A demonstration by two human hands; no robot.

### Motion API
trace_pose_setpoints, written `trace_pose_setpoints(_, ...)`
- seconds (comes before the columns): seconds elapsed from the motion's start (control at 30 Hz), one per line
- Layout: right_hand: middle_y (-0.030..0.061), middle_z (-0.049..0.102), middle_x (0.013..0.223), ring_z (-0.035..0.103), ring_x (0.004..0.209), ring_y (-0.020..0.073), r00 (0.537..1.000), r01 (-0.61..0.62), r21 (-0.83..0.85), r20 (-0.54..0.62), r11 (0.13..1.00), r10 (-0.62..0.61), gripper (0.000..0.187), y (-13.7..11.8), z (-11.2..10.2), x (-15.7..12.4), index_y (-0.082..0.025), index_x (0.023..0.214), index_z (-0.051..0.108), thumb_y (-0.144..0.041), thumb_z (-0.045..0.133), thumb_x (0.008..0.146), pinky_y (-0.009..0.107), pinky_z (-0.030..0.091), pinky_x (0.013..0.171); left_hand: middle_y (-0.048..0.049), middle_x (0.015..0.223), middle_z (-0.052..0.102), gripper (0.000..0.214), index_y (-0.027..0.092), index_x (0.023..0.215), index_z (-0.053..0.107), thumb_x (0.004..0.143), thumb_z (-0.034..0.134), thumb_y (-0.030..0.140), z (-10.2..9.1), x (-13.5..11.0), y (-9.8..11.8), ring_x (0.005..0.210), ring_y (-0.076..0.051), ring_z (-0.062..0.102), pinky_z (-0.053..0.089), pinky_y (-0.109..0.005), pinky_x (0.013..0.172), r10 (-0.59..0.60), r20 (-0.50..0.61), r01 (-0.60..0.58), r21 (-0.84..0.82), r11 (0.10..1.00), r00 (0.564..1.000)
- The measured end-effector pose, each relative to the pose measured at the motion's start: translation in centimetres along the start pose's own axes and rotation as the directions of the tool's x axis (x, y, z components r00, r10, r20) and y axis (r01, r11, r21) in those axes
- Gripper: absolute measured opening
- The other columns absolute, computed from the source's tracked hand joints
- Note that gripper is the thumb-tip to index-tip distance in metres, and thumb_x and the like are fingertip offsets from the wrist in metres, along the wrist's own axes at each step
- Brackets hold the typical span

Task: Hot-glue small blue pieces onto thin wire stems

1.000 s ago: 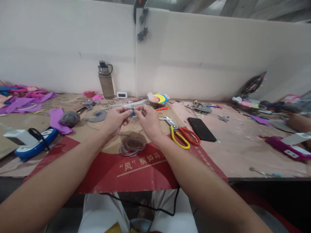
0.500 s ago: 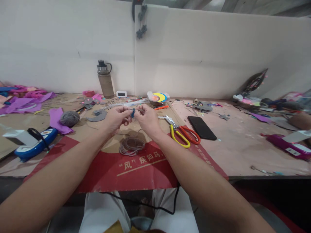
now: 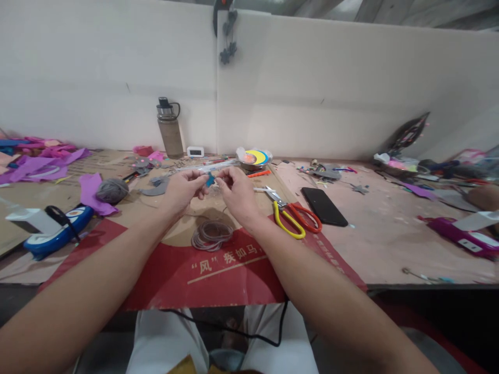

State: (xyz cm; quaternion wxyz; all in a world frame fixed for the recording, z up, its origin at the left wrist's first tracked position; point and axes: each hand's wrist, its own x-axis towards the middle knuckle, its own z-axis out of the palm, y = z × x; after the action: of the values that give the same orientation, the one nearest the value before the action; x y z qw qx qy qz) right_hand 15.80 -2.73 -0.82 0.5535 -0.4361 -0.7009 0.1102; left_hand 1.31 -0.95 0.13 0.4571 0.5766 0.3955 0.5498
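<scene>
Above the cardboard, my left hand point(image 3: 185, 190) is closed in a pinch on a small blue piece point(image 3: 210, 180), perhaps felt. Just to its right, my right hand point(image 3: 237, 191) is pinched too, close to the blue piece; whatever lies between its fingertips is too small to make out. Below the hands a loose coil of thin greyish cord point(image 3: 211, 236) rests on the red-printed cardboard point(image 3: 163, 280). Scissors point(image 3: 290, 212) with one yellow and one red handle lie partly open beside my right wrist.
A black phone point(image 3: 324, 206) lies right of the scissors. Left are a grey yarn ball point(image 3: 112, 190), purple felt point(image 3: 92, 189) and a blue power strip point(image 3: 74, 223). Behind stand a bottle point(image 3: 170, 132), a small white clock point(image 3: 195, 151) and a bowl point(image 3: 253, 165). A purple-red device point(image 3: 460, 236) is far right.
My fingertips have moved slightly apart, and more of the blue piece shows at my left fingers. The coil, scissors and phone stay where they were.
</scene>
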Motion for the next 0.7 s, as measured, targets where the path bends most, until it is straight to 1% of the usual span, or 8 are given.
trace_pose_setpoints(0.13, 0.0021, 0.056, 0.078, 0.049, 0.075, 0.0148, 1.000, -0.003, -0.039, -0.015, 0.999, 0.002, 0.010, 0.0, -0.1, 0.1, -0.021, 0.075, 0.051, -0.022, 0.053, 0.084, 0.029, 0.038, 0.071, -0.0018, 0.056, 0.061, 0.016, 0.013, 0.074, 0.063, 0.067, 0.073, 0.024, 0.0, 0.0, -0.1, 0.048, -0.010, 0.056, 0.041, -0.019, 0.043, -0.009, 0.013, 0.009, -0.014, 1.000, 1.000)
trace_pose_setpoints(0.23, 0.0019, 0.056, 0.077, 0.049, 0.075, 0.0148, 1.000, 0.003, -0.054, -0.008, 0.999, -0.004, 0.015, 0.1, -0.1, 0.1, -0.021, 0.074, 0.050, -0.027, 0.051, 0.087, 0.029, 0.037, 0.072, -0.0021, 0.059, 0.062, 0.016, 0.013, 0.075, 0.064, 0.067, 0.073, 0.024, -0.1, 0.1, -0.2, 0.050, -0.010, 0.057, 0.043, -0.019, 0.044, -0.010, 0.025, 0.010, -0.013, 1.000, 1.000)
trace_pose_setpoints(0.33, 0.0018, 0.056, 0.076, 0.049, 0.074, 0.0147, 1.000, 0.004, -0.054, -0.002, 0.999, -0.004, 0.019, 0.1, -0.1, 0.1, -0.020, 0.073, 0.050, -0.031, 0.049, 0.089, 0.029, 0.037, 0.072, -0.0012, 0.059, 0.060, 0.017, 0.013, 0.074, 0.063, 0.067, 0.073, 0.025, -0.1, 0.1, -0.2, 0.050, -0.010, 0.057, 0.042, -0.019, 0.042, 0.003, 0.010, -0.003, -0.014, 1.000, 1.000)
trace_pose_setpoints(0.4, 0.0021, 0.057, 0.077, 0.049, 0.075, 0.0146, 1.000, -0.005, -0.034, 0.002, 0.999, 0.005, 0.018, 0.2, -0.1, 0.1, -0.020, 0.075, 0.051, -0.031, 0.049, 0.089, 0.029, 0.038, 0.072, -0.0004, 0.058, 0.059, 0.017, 0.013, 0.073, 0.062, 0.067, 0.073, 0.025, 0.0, 0.1, -0.1, 0.049, -0.010, 0.058, 0.039, -0.019, 0.040, 0.008, -0.007, -0.008, -0.007, 1.000, 1.000)
trace_pose_setpoints(0.47, 0.0020, 0.058, 0.079, 0.050, 0.075, 0.0141, 1.000, -0.024, -0.007, 0.017, 1.000, 0.025, 0.012, 0.2, 0.0, 0.0, -0.020, 0.080, 0.053, -0.029, 0.051, 0.087, 0.028, 0.038, 0.071, 0.0001, 0.058, 0.058, 0.016, 0.014, 0.073, 0.061, 0.067, 0.072, 0.024, 0.0, 0.1, -0.1, 0.049, -0.010, 0.058, 0.037, -0.019, 0.038, 0.010, -0.031, -0.010, 0.005, 1.000, 0.999)
trace_pose_setpoints(0.57, -0.0001, 0.057, 0.077, 0.049, 0.070, 0.0128, 0.995, -0.067, 0.013, 0.080, 0.998, 0.065, 0.007, 0.0, 0.3, -0.4, -0.019, 0.087, 0.054, -0.025, 0.054, 0.083, 0.026, 0.038, 0.068, 0.0001, 0.059, 0.059, 0.015, 0.014, 0.074, 0.060, 0.068, 0.070, 0.024, -0.4, 0.4, -0.1, 0.048, -0.010, 0.058, 0.035, -0.018, 0.038, 0.021, -0.075, -0.020, 0.012, 1.000, 0.997)
trace_pose_setpoints(0.63, -0.0011, 0.057, 0.074, 0.049, 0.067, 0.0121, 0.985, -0.061, 0.008, 0.165, 0.998, 0.059, 0.007, -0.1, 0.3, -0.5, -0.019, 0.084, 0.055, -0.026, 0.053, 0.083, 0.026, 0.038, 0.066, -0.0001, 0.060, 0.059, 0.014, 0.013, 0.075, 0.060, 0.069, 0.069, 0.024, -0.8, 0.7, 0.0, 0.048, -0.010, 0.058, 0.036, -0.018, 0.038, 0.040, -0.118, -0.040, 0.009, 0.999, 0.992)
trace_pose_setpoints(0.7, -0.0003, 0.058, 0.071, 0.050, 0.067, 0.0125, 0.967, -0.019, -0.027, 0.253, 0.999, 0.025, 0.020, 0.0, -0.1, -0.3, -0.019, 0.075, 0.056, -0.031, 0.047, 0.088, 0.026, 0.037, 0.065, 0.0001, 0.060, 0.059, 0.013, 0.013, 0.074, 0.060, 0.069, 0.068, 0.022, -1.4, 1.1, 0.2, 0.049, -0.009, 0.058, 0.035, -0.017, 0.038, 0.059, -0.174, -0.058, 0.013, 0.998, 0.983)
